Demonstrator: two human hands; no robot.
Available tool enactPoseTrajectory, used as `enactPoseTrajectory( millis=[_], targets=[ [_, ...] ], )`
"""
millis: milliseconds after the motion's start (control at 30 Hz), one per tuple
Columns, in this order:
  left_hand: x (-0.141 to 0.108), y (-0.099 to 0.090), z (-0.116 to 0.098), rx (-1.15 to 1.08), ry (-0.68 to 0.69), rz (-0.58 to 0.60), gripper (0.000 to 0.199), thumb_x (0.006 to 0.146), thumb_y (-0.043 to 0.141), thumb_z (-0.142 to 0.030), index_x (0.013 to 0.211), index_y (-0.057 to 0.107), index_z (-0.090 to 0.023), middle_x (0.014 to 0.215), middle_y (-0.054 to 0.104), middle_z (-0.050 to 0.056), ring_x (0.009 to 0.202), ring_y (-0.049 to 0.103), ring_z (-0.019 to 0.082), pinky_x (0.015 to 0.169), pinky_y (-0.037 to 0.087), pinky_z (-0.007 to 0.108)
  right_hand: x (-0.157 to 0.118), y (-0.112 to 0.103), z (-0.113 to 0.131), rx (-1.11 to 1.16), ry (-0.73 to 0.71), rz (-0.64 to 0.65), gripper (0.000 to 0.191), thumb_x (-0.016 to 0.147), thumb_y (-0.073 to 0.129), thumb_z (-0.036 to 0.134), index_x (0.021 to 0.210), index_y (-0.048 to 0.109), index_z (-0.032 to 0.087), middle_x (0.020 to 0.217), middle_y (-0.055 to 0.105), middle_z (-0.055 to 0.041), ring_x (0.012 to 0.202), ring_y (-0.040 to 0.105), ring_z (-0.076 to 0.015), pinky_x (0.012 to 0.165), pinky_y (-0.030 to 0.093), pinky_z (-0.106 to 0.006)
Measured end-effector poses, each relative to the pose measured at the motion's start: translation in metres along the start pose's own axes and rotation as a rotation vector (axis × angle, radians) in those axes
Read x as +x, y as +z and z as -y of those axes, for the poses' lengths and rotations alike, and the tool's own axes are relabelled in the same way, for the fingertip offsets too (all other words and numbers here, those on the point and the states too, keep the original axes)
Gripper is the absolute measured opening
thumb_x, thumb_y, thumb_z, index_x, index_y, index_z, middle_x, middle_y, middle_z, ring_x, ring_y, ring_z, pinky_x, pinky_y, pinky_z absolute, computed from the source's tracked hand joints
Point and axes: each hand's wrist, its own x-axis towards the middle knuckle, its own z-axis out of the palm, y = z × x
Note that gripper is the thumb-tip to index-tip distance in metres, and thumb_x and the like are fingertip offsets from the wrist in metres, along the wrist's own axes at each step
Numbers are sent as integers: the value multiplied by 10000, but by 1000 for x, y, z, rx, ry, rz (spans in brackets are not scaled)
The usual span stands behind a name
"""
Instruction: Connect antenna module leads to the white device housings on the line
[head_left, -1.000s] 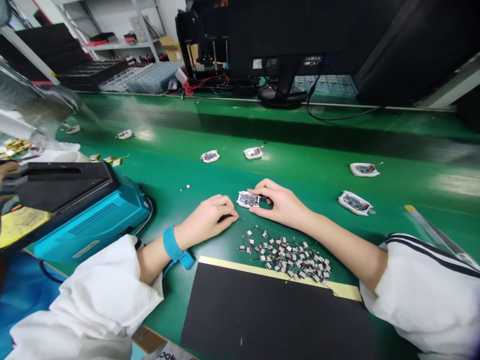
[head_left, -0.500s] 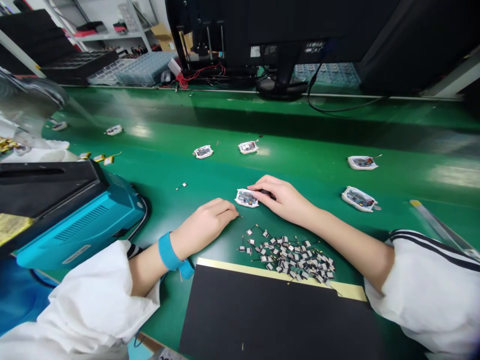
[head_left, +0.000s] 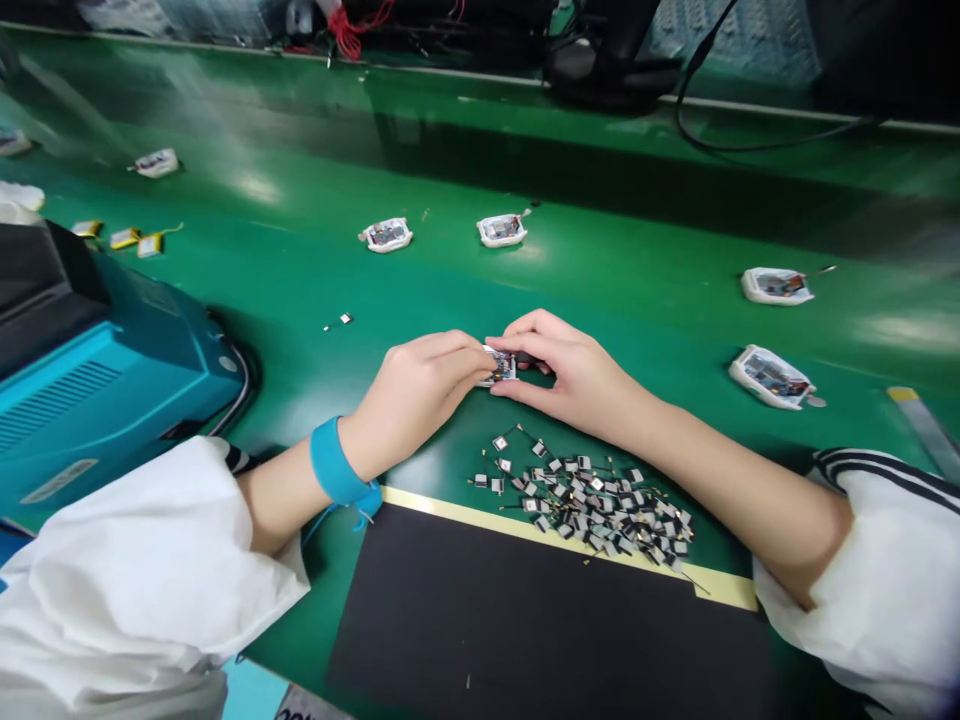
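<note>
In front of me a small white plastic housing with a circuit board inside point(head_left: 504, 366) lies between my hands. My right hand point(head_left: 574, 365) grips its right end between thumb and fingers, and a dark object point(head_left: 531, 358) shows under those fingers, its kind unclear. The fingertips of my left hand point(head_left: 431, 385) are pinched together over the left part of the board; whatever they hold is hidden. A teal wrist strap point(head_left: 334, 462) is round my left wrist. Just below the hands is a pile of small square modules with short black leads point(head_left: 600, 505).
Similar white housings stand behind point(head_left: 502, 231) and to the right point(head_left: 772, 378). A lone module point(head_left: 345, 319) lies left of my hands. The teal machine point(head_left: 142, 350) is at left, beside yellow-edged battery packs point(head_left: 124, 239). A black mat point(head_left: 540, 620) lies in front, tweezers point(head_left: 922, 425) at far right.
My left hand has moved up and right from the table onto the board. Right thumb and fingers now close around the housing's end. The view has tilted down and come nearer.
</note>
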Motion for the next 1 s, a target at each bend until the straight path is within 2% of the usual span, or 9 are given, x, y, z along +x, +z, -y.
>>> enactPoseTrajectory(
  millis=[133, 233, 400, 600, 800, 1000],
  targets=[
    [3, -2, 1, 158, 67, 136, 171, 838, 424, -201, 841, 591, -164, 852, 623, 11, 797, 585, 136, 712, 478, 240, 1, 0, 0, 3, -6, 14, 340, 721, 588, 323, 1023, 561, 170, 932, 514, -68, 858, 518, -166, 752, 461, -321],
    [4, -6, 0, 200, 64, 185, 178, 842, 410, -216, 862, 586, -193, 846, 615, 2, 790, 583, 148, 687, 477, 250, 1, -3, 1, 2, 20, 48, 318, 717, 589, 335, 1009, 568, 211, 943, 508, -53, 865, 515, -172, 751, 456, -327],
    [2, -6, -1, 227, 103, 174, 181, 836, 410, -192, 885, 583, -212, 848, 610, -4, 795, 584, 168, 668, 469, 270, 1, -3, 1, -18, 54, 56, 328, 709, 592, 361, 1007, 564, 227, 941, 499, -33, 871, 509, -178, 717, 454, -318],
    [3, -5, -1, 311, 198, 176, 201, 846, 385, -170, 908, 576, -158, 915, 603, 37, 827, 567, 178, 677, 468, 283, 0, -3, 1, -18, 67, 55, 305, 723, 562, 393, 968, 573, 212, 935, 494, -18, 867, 513, -172, 706, 450, -302],
    [6, -4, -5, 198, 14, 164, 158, 826, 451, -202, 827, 608, -187, 816, 595, 15, 795, 567, 170, 653, 451, 279, 0, -2, 0, -3, 67, 52, 339, 706, 593, 379, 998, 567, 209, 929, 487, -2, 869, 508, -151, 738, 448, -304],
    [7, -3, -6, 284, 98, 149, 214, 833, 406, -173, 818, 619, -169, 806, 600, 26, 777, 570, 176, 619, 464, 283, 0, -3, 0, -23, 64, 49, 351, 713, 578, 410, 1005, 564, 216, 928, 488, -5, 873, 511, -153, 741, 455, -306]
  ],
)
